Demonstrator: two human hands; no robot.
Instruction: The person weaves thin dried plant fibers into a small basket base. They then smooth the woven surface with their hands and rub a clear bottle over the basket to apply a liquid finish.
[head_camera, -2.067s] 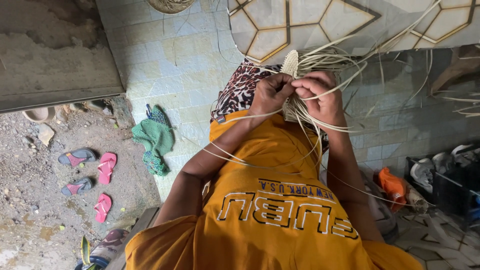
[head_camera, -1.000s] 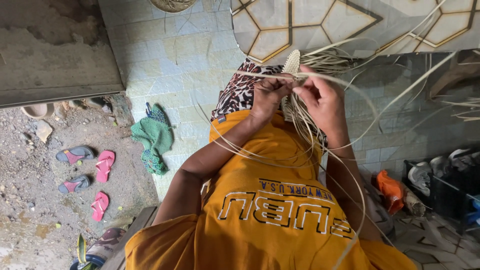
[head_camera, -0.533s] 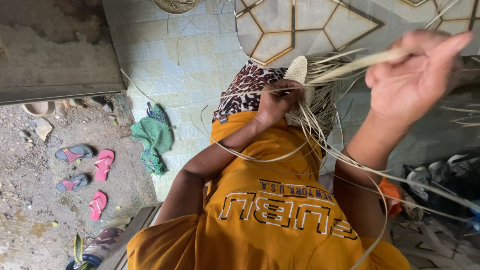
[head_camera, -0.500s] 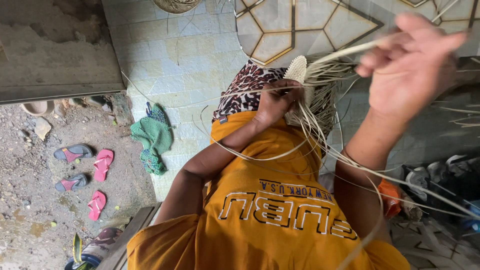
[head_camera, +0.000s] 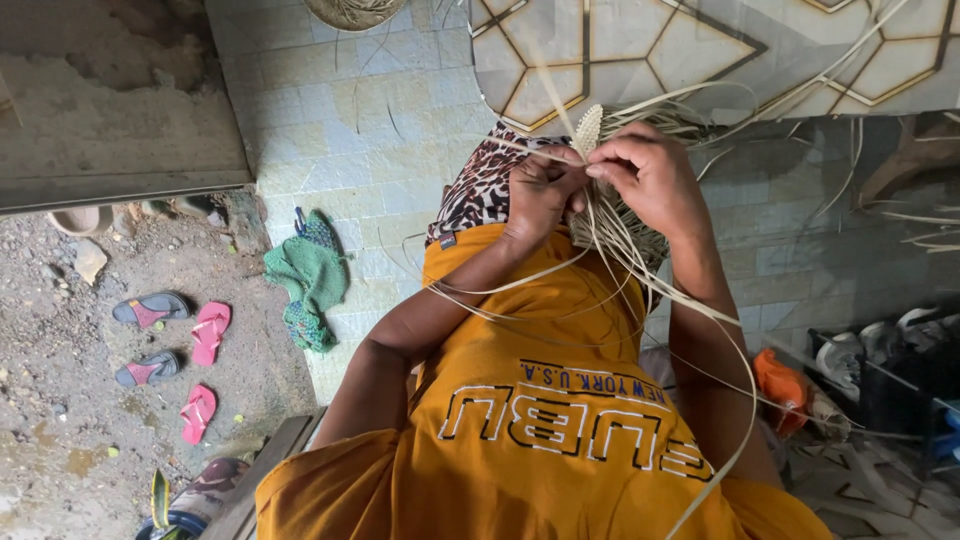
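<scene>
My left hand (head_camera: 538, 195) and my right hand (head_camera: 652, 176) meet in front of my chest over a pale woven straw piece (head_camera: 590, 128). The fingers of both hands pinch it where thin straw strands (head_camera: 640, 275) come together. Those long loose strands trail down over my orange shirt (head_camera: 540, 400) and out to the right. A darker woven part (head_camera: 640, 240) sits just under my right hand. A leopard-print cloth (head_camera: 480, 185) lies under my left wrist.
Below me is a pale tiled floor (head_camera: 370, 130) and a mat with a hexagon pattern (head_camera: 640, 50). A green cloth (head_camera: 310, 275) and pink and grey slippers (head_camera: 205, 335) lie at the left on dirt ground. Shoes (head_camera: 880, 345) and an orange item (head_camera: 780, 385) are at the right.
My right hand had swung up and to the right, drawing a strand out long. It has come back down to the woven piece beside my left hand, which stayed in place.
</scene>
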